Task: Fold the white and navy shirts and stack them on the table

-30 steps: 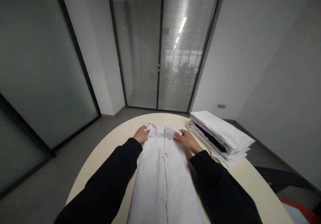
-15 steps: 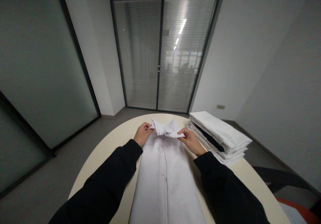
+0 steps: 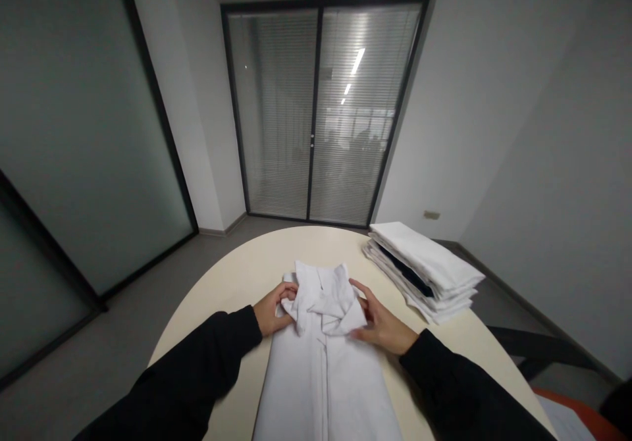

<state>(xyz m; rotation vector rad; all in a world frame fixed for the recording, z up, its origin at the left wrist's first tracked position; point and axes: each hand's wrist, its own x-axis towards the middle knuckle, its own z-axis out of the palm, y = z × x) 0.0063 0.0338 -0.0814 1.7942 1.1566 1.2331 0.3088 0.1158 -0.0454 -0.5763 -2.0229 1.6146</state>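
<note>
A white collared garment (image 3: 345, 378), perhaps a coat or long shirt, lies lengthwise on the table, folded into a narrow strip with its front placket up. Its collar end (image 3: 323, 289) is at the far side and looks bunched. At the collar's left side my left hand (image 3: 277, 306) is closed on the cloth, some fingertips hidden in its folds. On the opposite side my right hand (image 3: 385, 322) grips the collar-end cloth, with a finger along the upper edge and the thumb near the lower corner.
The round cream table (image 3: 232, 276) curves around the garment. To the right rests a stack of folded white cloth (image 3: 424, 266) with a dark layer inside. Behind are a glass door with blinds (image 3: 311, 112) and grey walls. An orange-red edge (image 3: 573, 415) shows at the lower right.
Both hands have come nearer to me with the garment's collar end. The collar, pinched at its two corners before, now lies lower, with the hands around its sides.
</note>
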